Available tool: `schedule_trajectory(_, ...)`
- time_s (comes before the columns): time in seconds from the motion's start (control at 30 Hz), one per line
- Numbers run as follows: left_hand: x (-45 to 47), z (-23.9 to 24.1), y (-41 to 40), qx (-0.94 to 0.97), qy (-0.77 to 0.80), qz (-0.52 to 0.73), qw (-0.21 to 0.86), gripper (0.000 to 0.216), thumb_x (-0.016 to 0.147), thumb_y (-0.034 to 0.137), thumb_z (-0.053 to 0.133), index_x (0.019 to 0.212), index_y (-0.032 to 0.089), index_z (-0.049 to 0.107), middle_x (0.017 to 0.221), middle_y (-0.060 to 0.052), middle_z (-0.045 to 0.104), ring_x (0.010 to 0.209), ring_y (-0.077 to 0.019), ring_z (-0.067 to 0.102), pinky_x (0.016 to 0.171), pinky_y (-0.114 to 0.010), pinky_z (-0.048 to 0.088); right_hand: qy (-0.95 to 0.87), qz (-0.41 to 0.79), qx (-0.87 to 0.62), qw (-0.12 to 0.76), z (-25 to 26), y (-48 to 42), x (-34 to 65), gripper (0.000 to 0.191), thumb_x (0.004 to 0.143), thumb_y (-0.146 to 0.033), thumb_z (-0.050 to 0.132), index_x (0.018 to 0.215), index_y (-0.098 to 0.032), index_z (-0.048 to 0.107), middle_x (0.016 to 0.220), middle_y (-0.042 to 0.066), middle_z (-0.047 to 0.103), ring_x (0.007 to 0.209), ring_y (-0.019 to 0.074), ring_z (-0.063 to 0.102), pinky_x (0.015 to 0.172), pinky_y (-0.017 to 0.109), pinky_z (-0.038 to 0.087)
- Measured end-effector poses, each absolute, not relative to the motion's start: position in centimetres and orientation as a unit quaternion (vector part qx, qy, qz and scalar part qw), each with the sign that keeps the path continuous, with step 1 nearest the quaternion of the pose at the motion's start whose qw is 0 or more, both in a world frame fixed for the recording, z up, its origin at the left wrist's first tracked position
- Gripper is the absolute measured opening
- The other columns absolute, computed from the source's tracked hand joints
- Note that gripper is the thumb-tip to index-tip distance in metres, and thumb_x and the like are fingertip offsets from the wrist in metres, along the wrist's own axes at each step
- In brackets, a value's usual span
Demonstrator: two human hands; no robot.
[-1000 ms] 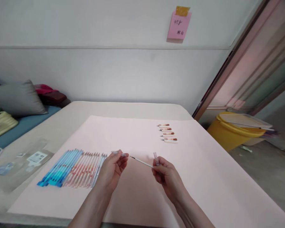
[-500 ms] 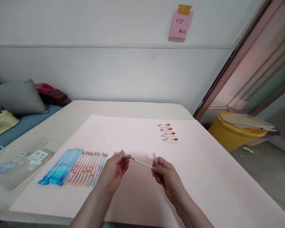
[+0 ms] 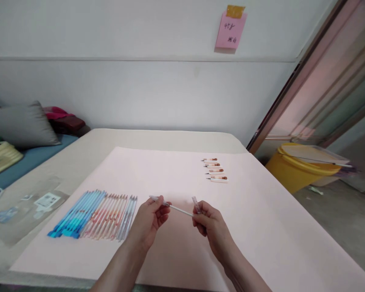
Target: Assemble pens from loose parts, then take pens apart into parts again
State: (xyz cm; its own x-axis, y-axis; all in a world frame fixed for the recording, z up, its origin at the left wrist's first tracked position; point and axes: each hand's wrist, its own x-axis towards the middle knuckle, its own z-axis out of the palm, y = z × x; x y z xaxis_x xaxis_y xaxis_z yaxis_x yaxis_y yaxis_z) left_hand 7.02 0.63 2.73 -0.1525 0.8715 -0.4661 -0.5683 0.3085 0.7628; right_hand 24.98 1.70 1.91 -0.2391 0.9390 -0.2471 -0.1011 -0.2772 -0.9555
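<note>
My left hand [image 3: 152, 221] pinches a pale, pointed pen barrel front [image 3: 153, 198] between thumb and fingers. A thin white pen refill [image 3: 182, 211] runs between both hands, its left end at the opening of that barrel front. My right hand [image 3: 211, 223] grips the refill's other end. The same hand also holds a clear, patterned tube piece [image 3: 196, 202], which points up. Left of my hands lie rows of blue pens [image 3: 79, 213], red-and-pink pens [image 3: 106, 215] and a few greyish pens [image 3: 129, 217]. Several short white-and-brown pen pieces [image 3: 218, 179] with dark tips lie beyond my right hand.
A pink sheet [image 3: 255, 227] covers much of the cream table [image 3: 164, 138]. A clear plastic bag [image 3: 27, 211] with labels lies at the left. A yellow bin [image 3: 292, 170] stands off the right edge. A pink note [image 3: 231, 30] is taped to the wall behind.
My hands have come slightly closer together. The refill's dark tip, bare before, is now inside the barrel front, and less of the refill shows between my hands.
</note>
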Motion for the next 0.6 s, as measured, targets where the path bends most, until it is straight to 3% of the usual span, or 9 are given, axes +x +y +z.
schedule_trajectory(0.23, 7.9, 2.0, 0.5, 0.108, 0.470, 0.594, 0.644, 0.012, 0.074, 0.019, 0.066, 0.078, 0.013, 0.055, 0.081, -0.010, 0.067, 0.062, -0.0104, 0.062, 0.055, -0.020, 0.052, -0.481, 0.608, -0.495, 0.392, 2.2, 1.5, 24.5, 0.008, 0.064, -0.012, 0.050, 0.066, -0.019, 0.048, 0.052, -0.005, 0.049, 0.042, 0.0067, 0.034, 0.042, 0.022, 0.021)
schedule_trajectory(0.6, 6.6, 1.3, 1.4, -0.023, 0.425, 0.621, 0.658, 0.005, 0.078, 0.011, 0.060, 0.074, 0.011, 0.057, 0.073, -0.007, 0.065, 0.057, -0.0077, 0.061, 0.052, -0.016, 0.053, -0.475, 0.599, -0.497, 0.411, 3.0, 1.7, 25.5, 0.006, 0.067, -0.015, 0.052, 0.066, -0.019, 0.048, 0.052, -0.005, 0.048, 0.043, 0.0071, 0.031, 0.043, 0.023, 0.018)
